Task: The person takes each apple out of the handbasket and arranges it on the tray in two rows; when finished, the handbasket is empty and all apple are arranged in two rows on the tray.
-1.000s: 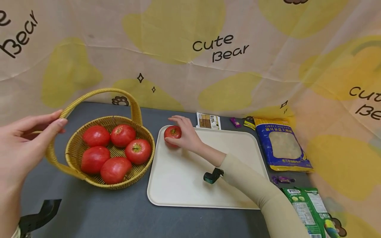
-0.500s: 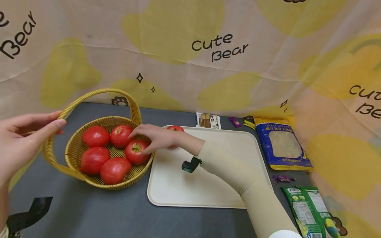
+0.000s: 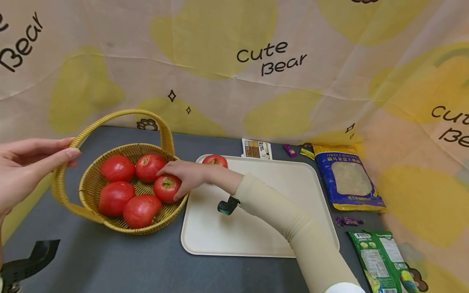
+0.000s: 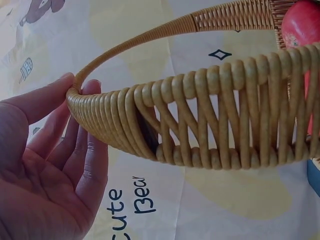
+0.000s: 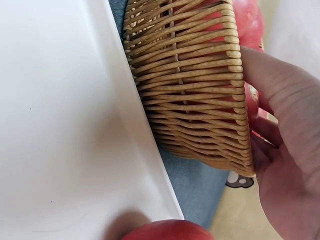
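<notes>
A yellow wicker basket [image 3: 96, 217] stands at the left with several red apples inside. My left hand [image 3: 34, 173] pinches its arched handle [image 3: 85, 133] between thumb and fingers, and the left wrist view shows the fingertips at the handle's bend. My right hand [image 3: 188, 174] reaches over the basket's right rim, its fingers and thumb around the rightmost apple [image 3: 166, 188]. In the right wrist view the woven wall [image 5: 195, 85] hides much of that grip. Another apple [image 3: 215, 160] sits on the cream tray [image 3: 249, 219], at its far left corner, partly behind my right wrist.
Right of the tray lie a blue and yellow pasta bag [image 3: 349, 179], a purple wrapped candy [image 3: 349, 221] and a green packet [image 3: 382, 260]. Behind it are a white and brown packet [image 3: 256, 149] and small wrapped sweets [image 3: 289, 150]. A printed cloth hangs behind the grey table [image 3: 216, 272].
My right hand has let go of the apple on the tray and moved left into the basket, closing around another apple. My left hand stays on the handle, shifting slightly left.
</notes>
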`<state>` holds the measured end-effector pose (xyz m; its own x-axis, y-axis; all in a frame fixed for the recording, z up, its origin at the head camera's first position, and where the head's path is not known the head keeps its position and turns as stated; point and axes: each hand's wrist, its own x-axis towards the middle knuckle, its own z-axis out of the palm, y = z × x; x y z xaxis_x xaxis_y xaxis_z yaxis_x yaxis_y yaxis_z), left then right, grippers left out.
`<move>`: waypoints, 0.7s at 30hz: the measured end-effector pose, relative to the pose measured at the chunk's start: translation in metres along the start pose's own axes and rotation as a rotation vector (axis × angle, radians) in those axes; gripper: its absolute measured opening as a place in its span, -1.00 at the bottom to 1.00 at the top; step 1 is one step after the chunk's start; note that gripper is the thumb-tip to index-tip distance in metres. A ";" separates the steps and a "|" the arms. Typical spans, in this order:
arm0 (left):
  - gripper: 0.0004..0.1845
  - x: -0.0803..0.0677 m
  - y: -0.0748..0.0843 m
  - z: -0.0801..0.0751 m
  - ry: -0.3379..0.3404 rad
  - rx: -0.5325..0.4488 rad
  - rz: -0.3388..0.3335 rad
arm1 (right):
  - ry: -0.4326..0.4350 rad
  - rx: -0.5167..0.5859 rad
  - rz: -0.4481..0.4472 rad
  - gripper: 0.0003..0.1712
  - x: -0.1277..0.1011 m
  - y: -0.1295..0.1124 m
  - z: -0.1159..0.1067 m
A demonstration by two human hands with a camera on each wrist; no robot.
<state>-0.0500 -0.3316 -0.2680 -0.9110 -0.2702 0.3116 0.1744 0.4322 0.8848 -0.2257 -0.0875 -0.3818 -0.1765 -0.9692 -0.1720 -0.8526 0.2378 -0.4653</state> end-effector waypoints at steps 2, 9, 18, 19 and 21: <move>-0.56 0.000 0.000 0.000 -0.001 -0.007 0.001 | -0.009 -0.023 0.014 -0.11 0.000 -0.001 0.000; -0.53 -0.001 0.000 -0.001 -0.006 -0.006 0.011 | -0.006 -0.087 0.024 -0.10 0.001 -0.005 0.001; -0.48 -0.001 0.002 0.000 -0.019 -0.017 0.014 | 0.061 -0.133 0.012 -0.11 -0.005 -0.006 -0.001; -0.48 -0.001 0.002 0.000 -0.017 -0.019 0.016 | 0.082 -0.114 0.012 -0.11 -0.007 -0.006 -0.002; -0.49 -0.002 0.002 0.000 -0.013 -0.015 0.011 | 0.138 -0.044 0.006 -0.11 -0.013 -0.007 -0.003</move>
<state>-0.0476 -0.3303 -0.2664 -0.9139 -0.2540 0.3167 0.1900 0.4218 0.8866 -0.2193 -0.0768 -0.3739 -0.2452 -0.9681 -0.0520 -0.8714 0.2436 -0.4259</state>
